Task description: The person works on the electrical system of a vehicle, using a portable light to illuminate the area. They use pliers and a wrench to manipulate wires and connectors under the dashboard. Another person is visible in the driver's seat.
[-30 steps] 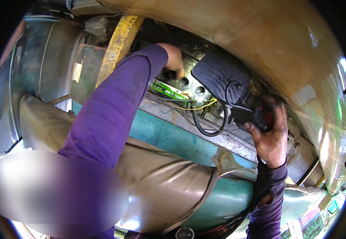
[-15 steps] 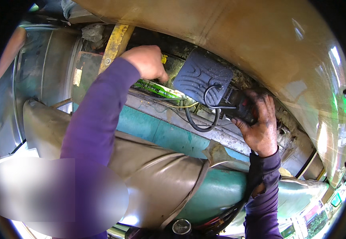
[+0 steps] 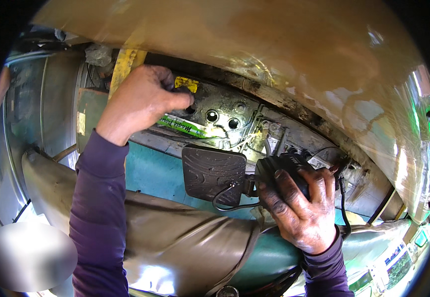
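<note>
My left hand (image 3: 143, 94) is closed in a pinch over the left part of a grimy battery (image 3: 220, 101). Something small and dark shows at its thumb tip; I cannot make out what it is. Round open holes (image 3: 212, 116) sit in the battery's top under bright light, above a green label strip (image 3: 182, 125). My blackened right hand (image 3: 304, 208) wraps over a bulky black device (image 3: 281, 171). Hinged to its left side is a flat, dark ridged panel (image 3: 212, 173) with a black cord (image 3: 225, 208). Both hang on the near side of the battery.
A yellow bar (image 3: 122, 69) stands behind my left hand. Brown sheeting (image 3: 254, 34) hangs over the far side. Nearer me lie a teal panel (image 3: 150, 168) and a seat with a brown cover (image 3: 175, 227). Cables and clamps (image 3: 274, 128) crowd the battery's right end.
My right hand has brought the black device and its panel toward me and leftward, uncovering the battery's holes. The left hand has shifted left and turned, so its thumb now points right.
</note>
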A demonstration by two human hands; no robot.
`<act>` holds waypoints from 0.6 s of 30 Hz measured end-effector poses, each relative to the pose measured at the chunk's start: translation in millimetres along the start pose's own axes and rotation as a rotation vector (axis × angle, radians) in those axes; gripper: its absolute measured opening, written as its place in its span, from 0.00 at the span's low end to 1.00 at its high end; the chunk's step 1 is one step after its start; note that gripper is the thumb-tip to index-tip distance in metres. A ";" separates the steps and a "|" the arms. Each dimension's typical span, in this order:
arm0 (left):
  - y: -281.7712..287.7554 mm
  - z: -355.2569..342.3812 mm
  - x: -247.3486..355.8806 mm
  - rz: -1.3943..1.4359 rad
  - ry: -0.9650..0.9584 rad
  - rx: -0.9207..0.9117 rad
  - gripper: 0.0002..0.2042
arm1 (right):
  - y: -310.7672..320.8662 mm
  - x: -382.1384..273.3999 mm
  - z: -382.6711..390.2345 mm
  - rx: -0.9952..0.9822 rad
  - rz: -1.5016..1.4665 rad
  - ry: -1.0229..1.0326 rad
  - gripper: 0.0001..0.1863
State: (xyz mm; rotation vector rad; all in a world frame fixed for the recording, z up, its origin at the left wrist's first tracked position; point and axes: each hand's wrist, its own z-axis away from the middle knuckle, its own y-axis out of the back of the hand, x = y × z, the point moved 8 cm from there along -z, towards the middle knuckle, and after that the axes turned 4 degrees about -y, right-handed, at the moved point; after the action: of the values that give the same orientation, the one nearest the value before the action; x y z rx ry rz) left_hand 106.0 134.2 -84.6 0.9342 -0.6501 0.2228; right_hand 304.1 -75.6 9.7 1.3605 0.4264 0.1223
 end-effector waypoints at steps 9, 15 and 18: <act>-8.4 0.4 7.5 -0.005 0.040 -0.115 0.20 | 7.9 6.2 4.4 0.081 0.033 -0.028 0.22; -2.6 1.9 12.5 0.026 -0.089 -0.057 0.21 | 11.1 4.2 2.6 0.101 -0.037 -0.021 0.23; -2.8 0.6 8.3 0.054 -0.072 -0.061 0.22 | 8.4 7.1 -0.5 0.072 -0.109 -0.041 0.27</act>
State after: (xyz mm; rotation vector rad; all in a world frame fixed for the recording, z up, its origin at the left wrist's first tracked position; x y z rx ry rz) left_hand 113.5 131.2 -81.2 0.8701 -0.7458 0.2170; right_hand 311.7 -71.0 16.1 1.4045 0.4734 -0.0103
